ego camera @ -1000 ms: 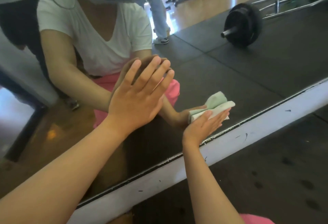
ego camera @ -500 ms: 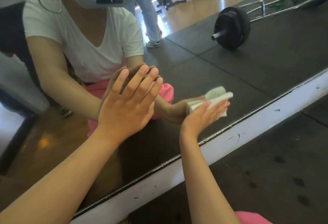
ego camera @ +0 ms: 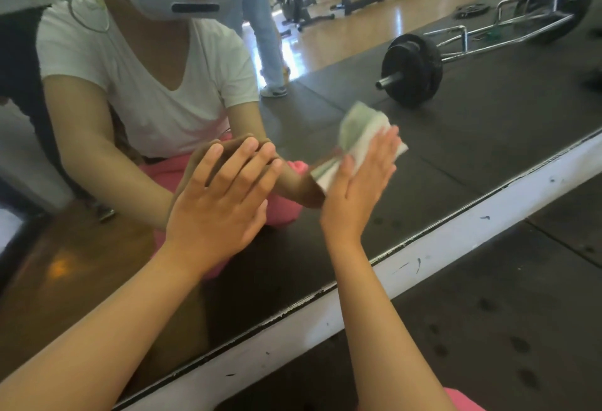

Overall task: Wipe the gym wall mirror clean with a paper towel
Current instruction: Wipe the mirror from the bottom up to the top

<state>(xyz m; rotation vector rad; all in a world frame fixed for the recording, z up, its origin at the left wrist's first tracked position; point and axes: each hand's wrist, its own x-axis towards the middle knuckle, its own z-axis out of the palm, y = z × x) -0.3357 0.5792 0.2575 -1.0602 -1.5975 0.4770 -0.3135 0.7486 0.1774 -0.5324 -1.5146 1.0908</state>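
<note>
Paper towel (ego camera: 361, 140) between mirror (ego camera: 488, 137) and flat, straight-fingered right hand (ego camera: 355, 195); left hand (ego camera: 218, 205), fingers splayed, flat on the mirror too.

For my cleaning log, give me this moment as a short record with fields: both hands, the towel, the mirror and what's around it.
left hand: flat on the mirror, fingers spread, holding nothing
right hand: flat, straight fingers pressing the paper towel to the mirror
paper towel: folded, motion-blurred, low on the mirror
below mirror: scuffed white strip, then dark floor mat
reflected: barbell lying on dark mats
</note>
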